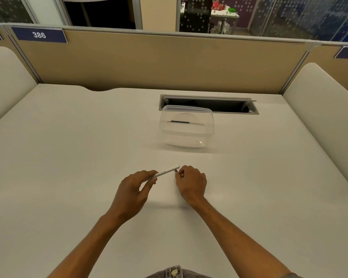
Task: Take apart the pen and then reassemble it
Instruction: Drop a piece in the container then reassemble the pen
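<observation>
The left hand (136, 189) pinches the white pen (165, 172) while the right hand (191, 182) pinches its far tip.

arms: both bare to past the elbows; no sleeves in view
hands: left hand (132, 194) and right hand (191, 182) bare; no rings
lap: grey denim; waistband button (174, 272)

The pen barrel (166, 173) is a thin white tube with small dark writing along its side. It is up off the worktop, tilted, with its right end a bit higher. A small dark pen part (176, 170) sits at that right end. A thin dark stick (180, 122) lies flat inside the clear box (209, 125) further back.
</observation>
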